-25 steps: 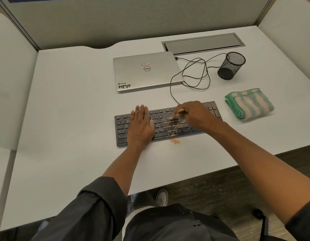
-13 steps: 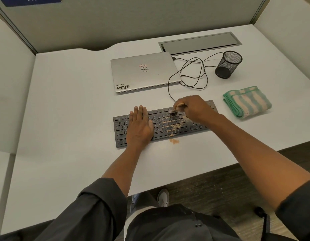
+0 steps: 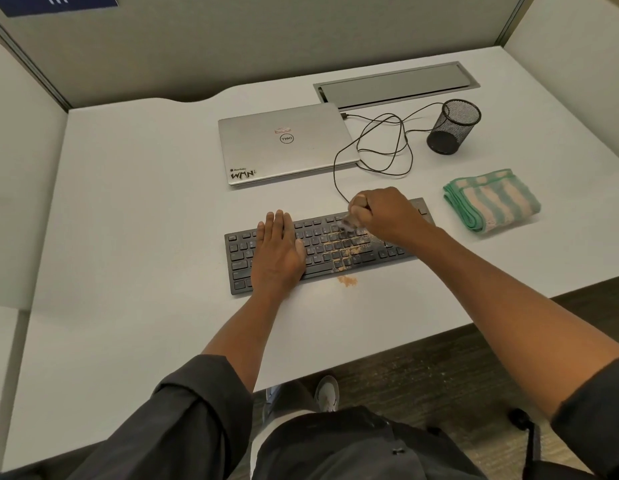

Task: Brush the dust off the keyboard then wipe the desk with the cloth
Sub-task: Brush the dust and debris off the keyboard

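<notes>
Moved: right hand (image 3: 384, 211) gripping brush (image 3: 349, 221), shifting toward keyboard's (image 3: 238, 261) far row.
Left hand (image 3: 278, 252): lying flat, fingers straight, pressing keys.
Dust (image 3: 347, 280): lying on desk (image 3: 128, 220).

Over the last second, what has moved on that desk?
The right hand, gripping the brush, swept it from mid-keyboard toward the far key rows. The left hand stayed flat on the keyboard. Dust on the desk, the cloth and the laptop are unchanged.
</notes>
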Tool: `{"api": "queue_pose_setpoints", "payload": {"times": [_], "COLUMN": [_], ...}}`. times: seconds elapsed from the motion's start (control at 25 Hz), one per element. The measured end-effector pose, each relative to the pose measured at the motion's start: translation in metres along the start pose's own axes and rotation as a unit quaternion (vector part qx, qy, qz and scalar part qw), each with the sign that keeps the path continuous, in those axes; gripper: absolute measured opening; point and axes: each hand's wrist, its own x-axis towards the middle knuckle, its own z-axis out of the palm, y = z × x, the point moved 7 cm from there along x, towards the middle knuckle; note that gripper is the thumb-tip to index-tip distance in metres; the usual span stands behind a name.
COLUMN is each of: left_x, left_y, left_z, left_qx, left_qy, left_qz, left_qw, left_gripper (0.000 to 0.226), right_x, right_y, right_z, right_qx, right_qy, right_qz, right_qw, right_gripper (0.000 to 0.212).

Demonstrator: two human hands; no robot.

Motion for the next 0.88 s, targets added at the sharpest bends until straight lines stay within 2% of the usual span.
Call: {"api": "queue_pose_setpoints", "payload": {"times": [0.16, 0.36, 0.44, 0.6, 0.8, 0.88], "left_x": [-0.001, 0.001, 0.001, 0.002, 0.002, 0.001], "left_y": [0.0, -0.001, -0.001, -0.001, -0.001, -0.001], "left_z": [0.001, 0.003, 0.002, 0.002, 0.0, 0.0], "left_qx": [0.003, 0.003, 0.005, 0.005, -0.007, -0.008], "left_qy": [-0.002, -0.002, 0.0, 0.002, 0.004, 0.005], "left_qz": [0.001, 0.002, 0.004, 0.007, 0.008, 0.009], "left_qw": [1.0, 1.0, 1.0, 1.0, 1.0, 1.0], "left_gripper": [0.065, 0.065, 0.065, 0.065, 0.065, 0.065], "right_x": [-0.006, -0.007, -0.011, -0.018, -0.019, -0.023], "right_y": [-0.002, 0.0, -0.001, 0.004, 0.006, 0.0], "right_z": [0.003, -0.011, -0.004, 0.01, -0.007, -0.003], "right_qx": [-0.034, 0.035, 0.047, 0.003, 0.079, 0.065], "right_qy": [-0.019, 0.113, 0.106, 0.049, 0.122, 0.114], "right_qz": [0.012, 0.047, 0.062, 0.097, 0.126, 0.123], "right_qw": [0.999, 0.992, 0.991, 0.994, 0.981, 0.984], "right_gripper": [0.029, 0.019, 0.018, 0.027, 0.023, 0.026]}}
